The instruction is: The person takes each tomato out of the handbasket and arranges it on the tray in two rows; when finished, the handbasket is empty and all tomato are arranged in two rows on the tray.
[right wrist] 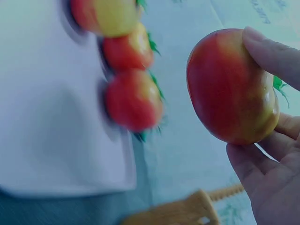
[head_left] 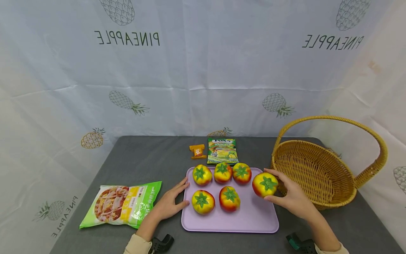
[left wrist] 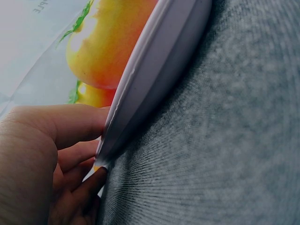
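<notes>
My right hand (head_left: 293, 195) holds a red-and-yellow fruit (head_left: 265, 184) with a green leafy top between thumb and fingers. In the right wrist view, this fruit (right wrist: 229, 86) is apart from the tray, so it is held in the air, near the tray's right edge. On the lilac tray (head_left: 253, 218) sit several similar fruits (head_left: 203, 202), three along the back and two in front. At the tray's left edge, my left hand (head_left: 169, 203) rests its extended fingers and thumb against the rim (left wrist: 126, 93). Its lower fingers are partly hidden in the left wrist view.
A wicker basket (head_left: 312, 173) with a tall handle stands right of the tray, close to my right hand. Behind the tray lie a green candy bag (head_left: 222, 151) and a small orange packet (head_left: 198, 151). At the left is a green-and-white food bag (head_left: 122, 204) on the grey table (head_left: 139, 158).
</notes>
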A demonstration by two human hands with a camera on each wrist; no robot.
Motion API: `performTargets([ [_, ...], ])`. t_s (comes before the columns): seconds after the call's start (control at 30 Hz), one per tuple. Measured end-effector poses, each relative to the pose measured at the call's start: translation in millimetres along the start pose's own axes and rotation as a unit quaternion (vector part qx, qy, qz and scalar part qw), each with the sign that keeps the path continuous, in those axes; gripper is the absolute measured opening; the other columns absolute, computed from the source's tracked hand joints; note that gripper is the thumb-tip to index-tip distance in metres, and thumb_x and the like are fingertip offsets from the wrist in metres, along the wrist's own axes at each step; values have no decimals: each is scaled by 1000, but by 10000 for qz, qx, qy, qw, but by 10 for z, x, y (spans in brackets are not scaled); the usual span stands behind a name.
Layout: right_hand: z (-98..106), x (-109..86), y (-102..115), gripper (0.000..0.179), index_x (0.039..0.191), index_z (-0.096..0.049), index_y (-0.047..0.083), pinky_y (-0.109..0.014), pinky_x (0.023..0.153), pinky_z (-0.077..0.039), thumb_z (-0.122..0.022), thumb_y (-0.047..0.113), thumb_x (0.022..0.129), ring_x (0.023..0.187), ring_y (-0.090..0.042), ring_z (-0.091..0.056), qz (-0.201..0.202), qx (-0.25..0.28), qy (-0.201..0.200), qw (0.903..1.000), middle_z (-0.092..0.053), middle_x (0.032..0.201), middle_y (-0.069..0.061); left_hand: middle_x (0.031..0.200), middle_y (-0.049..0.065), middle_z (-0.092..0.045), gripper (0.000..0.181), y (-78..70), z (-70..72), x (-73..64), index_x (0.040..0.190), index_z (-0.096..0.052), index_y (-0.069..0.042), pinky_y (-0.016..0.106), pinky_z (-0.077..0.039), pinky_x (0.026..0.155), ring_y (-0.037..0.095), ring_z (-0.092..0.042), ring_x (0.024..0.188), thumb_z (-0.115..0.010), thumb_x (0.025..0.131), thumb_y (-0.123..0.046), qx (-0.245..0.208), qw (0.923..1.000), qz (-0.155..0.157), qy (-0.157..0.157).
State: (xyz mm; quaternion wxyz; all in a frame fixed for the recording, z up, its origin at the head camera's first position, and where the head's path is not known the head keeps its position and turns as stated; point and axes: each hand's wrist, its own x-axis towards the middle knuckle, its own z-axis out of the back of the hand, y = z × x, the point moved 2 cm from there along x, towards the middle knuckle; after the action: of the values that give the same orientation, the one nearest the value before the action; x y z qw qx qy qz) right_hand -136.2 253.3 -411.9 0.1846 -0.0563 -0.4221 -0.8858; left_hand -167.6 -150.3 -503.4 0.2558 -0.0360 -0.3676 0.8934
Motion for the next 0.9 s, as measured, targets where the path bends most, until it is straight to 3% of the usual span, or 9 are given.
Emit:
performTargets([
  [0.2,-241,-16,-59,76,137,-46,11,-10,91,-43,-81,31,72,109,4,-49,-18,-183,38,9998,-53,131,-4,156,6,-29,62,-13,5,-6,143,-44,-10,56,-33,107,30,-35,138,-61,90,-37,-21,10000,-49,-9],
  [0.47,-457,-51,-176,75,133,-50,11,-36,89,-52,-80,40,71,107,-4,-52,-192,-521,254,9981,-54,125,3,155,6,-29,62,-18,3,-5,142,-44,-9,55,-34,106,30,-36,138,-61,89,-36,32,10000,-57,-30],
  [0.9,-616,-70,-207,76,134,-49,8,-42,91,-51,-80,39,72,114,-14,-54,-37,-336,507,9981,-56,130,-2,156,6,-28,63,-23,17,-10,143,-43,-9,56,-33,107,30,-34,139,-61,89,-36,-47,10000,-12,11],
])
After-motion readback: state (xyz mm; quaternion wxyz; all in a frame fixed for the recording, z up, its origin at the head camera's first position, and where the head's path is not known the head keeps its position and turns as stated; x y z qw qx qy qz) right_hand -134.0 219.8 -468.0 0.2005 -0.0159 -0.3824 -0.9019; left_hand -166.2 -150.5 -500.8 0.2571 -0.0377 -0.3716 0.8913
